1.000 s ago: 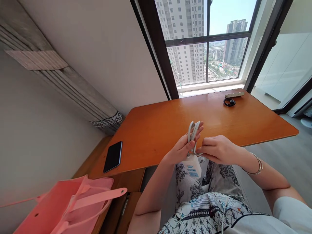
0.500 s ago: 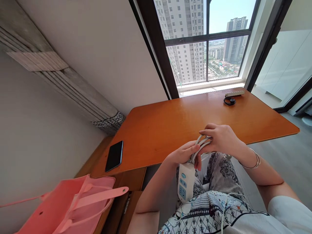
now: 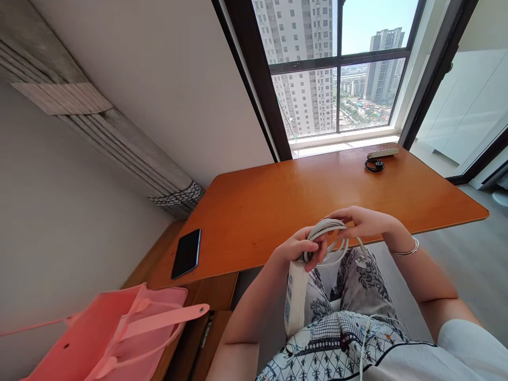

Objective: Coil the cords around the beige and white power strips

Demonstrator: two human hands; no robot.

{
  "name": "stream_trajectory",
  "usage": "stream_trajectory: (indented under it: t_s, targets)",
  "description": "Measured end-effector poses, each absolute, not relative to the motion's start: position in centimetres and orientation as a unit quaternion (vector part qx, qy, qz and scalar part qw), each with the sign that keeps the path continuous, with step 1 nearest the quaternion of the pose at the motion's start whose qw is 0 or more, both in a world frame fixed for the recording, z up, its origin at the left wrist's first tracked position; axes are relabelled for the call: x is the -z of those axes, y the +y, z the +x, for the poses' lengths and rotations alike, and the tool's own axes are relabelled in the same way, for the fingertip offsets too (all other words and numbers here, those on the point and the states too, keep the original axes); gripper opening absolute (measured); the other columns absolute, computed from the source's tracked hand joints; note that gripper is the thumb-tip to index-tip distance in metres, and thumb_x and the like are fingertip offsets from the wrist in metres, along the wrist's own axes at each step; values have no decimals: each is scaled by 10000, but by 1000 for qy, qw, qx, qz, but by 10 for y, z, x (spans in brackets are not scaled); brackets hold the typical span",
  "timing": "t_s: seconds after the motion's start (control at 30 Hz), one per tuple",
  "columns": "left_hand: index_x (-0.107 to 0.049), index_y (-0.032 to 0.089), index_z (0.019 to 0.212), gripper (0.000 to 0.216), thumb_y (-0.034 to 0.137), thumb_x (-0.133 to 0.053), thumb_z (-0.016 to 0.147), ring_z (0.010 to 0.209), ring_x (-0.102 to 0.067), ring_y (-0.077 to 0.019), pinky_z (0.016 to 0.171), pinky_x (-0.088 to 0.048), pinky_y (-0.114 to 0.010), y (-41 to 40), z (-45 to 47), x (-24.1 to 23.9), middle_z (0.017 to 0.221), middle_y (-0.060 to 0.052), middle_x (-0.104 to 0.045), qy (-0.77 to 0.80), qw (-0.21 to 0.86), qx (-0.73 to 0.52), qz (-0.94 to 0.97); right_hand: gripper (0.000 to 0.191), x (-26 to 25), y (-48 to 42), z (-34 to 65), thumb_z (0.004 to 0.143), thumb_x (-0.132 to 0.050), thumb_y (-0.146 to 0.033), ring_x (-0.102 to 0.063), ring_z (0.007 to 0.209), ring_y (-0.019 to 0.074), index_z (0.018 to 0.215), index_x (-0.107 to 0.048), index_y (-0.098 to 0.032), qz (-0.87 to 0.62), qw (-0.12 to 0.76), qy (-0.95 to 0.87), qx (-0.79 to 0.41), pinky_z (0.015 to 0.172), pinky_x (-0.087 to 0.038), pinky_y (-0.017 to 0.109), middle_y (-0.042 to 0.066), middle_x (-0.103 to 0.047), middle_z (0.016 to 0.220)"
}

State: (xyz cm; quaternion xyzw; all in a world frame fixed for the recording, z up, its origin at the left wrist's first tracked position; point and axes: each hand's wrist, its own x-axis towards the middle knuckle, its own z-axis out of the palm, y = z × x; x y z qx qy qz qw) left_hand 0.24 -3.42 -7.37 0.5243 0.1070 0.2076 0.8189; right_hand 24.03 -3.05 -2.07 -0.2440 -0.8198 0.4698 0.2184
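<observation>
My left hand point(image 3: 304, 246) is closed around a bundle of looped white cord point(image 3: 326, 226) at the end of a white power strip point(image 3: 296, 296). The strip hangs down below that hand, over my lap, with its socket side turned mostly to the left. My right hand point(image 3: 362, 221) grips the right side of the cord loops, fingers bent over them from above. Beneath the right hand dangles the cord's loose end with a pale plug point(image 3: 361, 261).
Before me is an orange-brown wooden table point(image 3: 254, 211). On it lie a black phone or tablet point(image 3: 186, 254) at left and another power strip point(image 3: 383, 153) with a coiled black cord point(image 3: 374, 165) at the far right. A pink bag point(image 3: 119, 328) stands lower left.
The power strip has turned so its sockets face more to the left. The cord loops have spread wider, my right hand has shifted slightly right, and the plug end now shows beneath it.
</observation>
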Motion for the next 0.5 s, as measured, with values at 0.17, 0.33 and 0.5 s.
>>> stream_trajectory:
  t_s: [0.17,0.33,0.5]
  targets:
    - [-394,203,752,399,391,-745,719,219,-372,-70,234,-271,-161,-32,-2,84,527,41,-584,72,853,-299,422,529,51,-36,237,890,-667,-442,-675,1013,184,1325,-541,-168,-213,318,-699,-604,849,-552,311,94,-688,1132]
    - [-378,205,730,399,384,-734,731,213,-347,-58,232,-260,-160,-28,1,86,516,54,-554,63,861,-296,409,518,66,-42,223,886,-596,-618,-624,650,127,1107,-621,-150,-269,404,-610,-627,626,-528,258,-4,-652,726]
    - [-521,172,914,381,456,-727,765,343,-544,-97,339,-370,-181,-30,7,75,667,13,-637,139,801,-284,508,534,71,-41,215,867,-545,-704,-496,464,114,838,-614,-176,-327,443,-579,-602,529,-476,276,-35,-557,523]
